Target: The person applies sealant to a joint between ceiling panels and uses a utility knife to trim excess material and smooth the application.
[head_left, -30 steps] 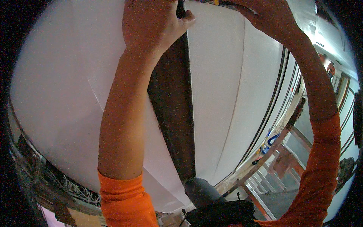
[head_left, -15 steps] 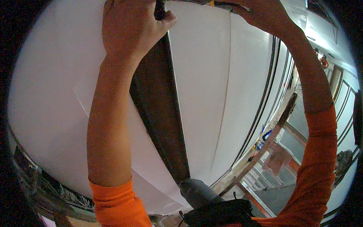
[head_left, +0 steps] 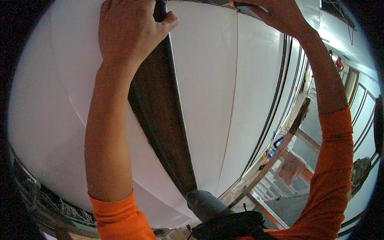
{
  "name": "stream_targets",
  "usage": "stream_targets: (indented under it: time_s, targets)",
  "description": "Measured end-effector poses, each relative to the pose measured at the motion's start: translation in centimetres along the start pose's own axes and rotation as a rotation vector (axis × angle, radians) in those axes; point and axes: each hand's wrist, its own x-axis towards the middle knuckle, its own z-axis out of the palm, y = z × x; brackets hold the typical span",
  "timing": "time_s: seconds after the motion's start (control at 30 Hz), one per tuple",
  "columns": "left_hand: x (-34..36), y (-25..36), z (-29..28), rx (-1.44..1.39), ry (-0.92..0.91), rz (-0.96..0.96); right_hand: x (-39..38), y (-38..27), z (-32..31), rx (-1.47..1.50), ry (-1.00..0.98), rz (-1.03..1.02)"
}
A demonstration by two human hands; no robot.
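Observation:
My left hand (head_left: 130,30) is raised to the top of the view, over the upper part of a dark brown strip (head_left: 166,120) that runs down the white wall (head_left: 206,76). Its thumb stands out across the strip's edge. Its other fingers are mostly cut off by the upper rim, and their grip does not show. Further right, my right hand (head_left: 282,16) is also up high. Its fingers are closed round a slim dark item with a yellow part (head_left: 231,4), too little of which shows to name. That item lies close to a thin vertical seam in the wall.
Below right stands a ladder-like frame (head_left: 276,160) with a pinkish cloth (head_left: 291,168) hung on it. Blue items and cords (head_left: 275,145) lie along the wall's foot. Far off at right is a person in orange (head_left: 339,65). Cables (head_left: 68,206) run at lower left.
The whole view has shifted slightly. My right hand and the yellow-marked item have moved a little right, closer to the wall seam. My left hand stays over the dark strip.

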Motion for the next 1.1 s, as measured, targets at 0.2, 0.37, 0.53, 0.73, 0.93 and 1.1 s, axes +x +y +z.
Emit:
stream_targets:
  time_s: [0.2, 0.37, 0.53, 0.73, 0.93, 1.1]
  targets:
    - [-0.1, 0.1, -0.1, 0.066, -0.055, -0.012, 0.9, 0.1, -0.3, 0.003, -0.035, -0.036]
    - [-0.1, -0.3, -0.2, 0.084, -0.047, 0.032, -0.2, 0.5, 0.4, -0.036, -0.075, 0.039]
    - [-0.1, 0.7, -0.3, 0.084, -0.038, -0.026, -1.2, 0.7, 0.8, -0.014, -0.041, 0.044]
    - [-0.2, 0.3, -0.1, 0.091, -0.031, -0.015, -0.2, -0.9, -0.4, -0.105, -0.183, 0.103]
    - [-0.1, -0.1, -0.4, 0.035, -0.054, 0.014, -0.8, -0.5, 0.1, -0.052, -0.052, 0.036]
    - [-0.1, 0.1, -0.3, 0.074, -0.049, -0.001, -1.0, -0.5, 0.4, -0.086, -0.047, 0.053]
